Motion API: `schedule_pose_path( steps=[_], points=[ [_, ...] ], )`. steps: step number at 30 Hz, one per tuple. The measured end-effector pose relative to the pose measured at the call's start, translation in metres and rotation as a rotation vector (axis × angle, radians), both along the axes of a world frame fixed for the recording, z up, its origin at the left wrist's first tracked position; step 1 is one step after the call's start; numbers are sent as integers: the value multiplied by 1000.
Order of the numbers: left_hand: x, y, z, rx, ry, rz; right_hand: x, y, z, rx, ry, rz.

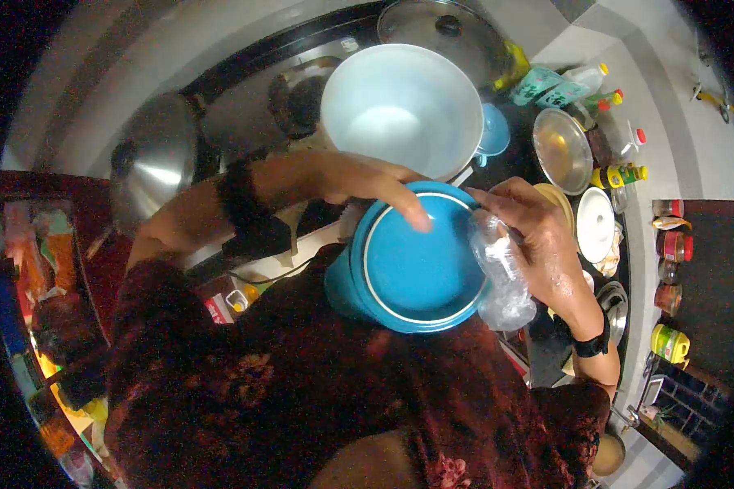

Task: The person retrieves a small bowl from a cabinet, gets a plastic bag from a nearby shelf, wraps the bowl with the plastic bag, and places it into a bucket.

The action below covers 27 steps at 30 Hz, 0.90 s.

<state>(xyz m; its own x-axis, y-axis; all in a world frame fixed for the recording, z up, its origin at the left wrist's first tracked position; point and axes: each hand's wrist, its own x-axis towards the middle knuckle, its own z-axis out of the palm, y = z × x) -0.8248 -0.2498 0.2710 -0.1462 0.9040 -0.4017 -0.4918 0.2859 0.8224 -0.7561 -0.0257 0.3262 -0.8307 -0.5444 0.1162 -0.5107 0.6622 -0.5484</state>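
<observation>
In the head view a round blue container (pixel 424 261) with a pale ring near its edge is held tilted against my clothing. My left hand (pixel 375 181) reaches over its top edge, the thumb resting on the blue face and the other fingers hidden behind. On the container's right side, my right hand (pixel 538 236) grips a shiny clear plastic piece (pixel 504 285), crumpled or bottle-shaped; I cannot tell which. The plastic lies against the blue edge. A large white basin (pixel 404 106) stands just beyond my left hand.
Behind are a stove with a domed metal lid (pixel 156 167) at left and a glass-lidded pan (pixel 440 37) at the back. To the right stand a steel bowl (pixel 563 151), a white lidded bowl (pixel 595 224) and several bottles. A small blue cup (pixel 494 130) sits beside the basin.
</observation>
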Motion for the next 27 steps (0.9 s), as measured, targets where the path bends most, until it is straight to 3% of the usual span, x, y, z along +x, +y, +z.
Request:
schedule_pose_path(
  steps=[3,5,6,8,10,12,14,16,21,23,27],
  points=[
    [3,-3,10,10,-33,12,-3,0,-1,-60,-6,-3],
    [9,-12,39,56,300,21,-7,6,2,-120,-78,-52],
    [4,-11,22,58,304,21,-10,14,4,-156,-142,-106],
    [-6,-5,-18,16,3,-48,-21,30,11,-52,179,-172],
    [-6,-14,-23,33,143,-37,-30,35,8,256,383,-438],
    [-5,-14,-22,53,279,-23,-36,46,-19,378,366,-475],
    [0,-13,-17,132,86,11,-37,43,-35,215,242,-391],
    [11,-13,4,119,59,79,-36,33,-41,206,115,-469],
    [10,-15,0,1,20,96,-37,13,-58,242,224,-462],
    [7,-11,-14,182,-15,12,-39,8,-73,324,278,-431],
    [11,-12,-11,141,21,26,-35,-7,-84,288,272,-452]
  ],
)
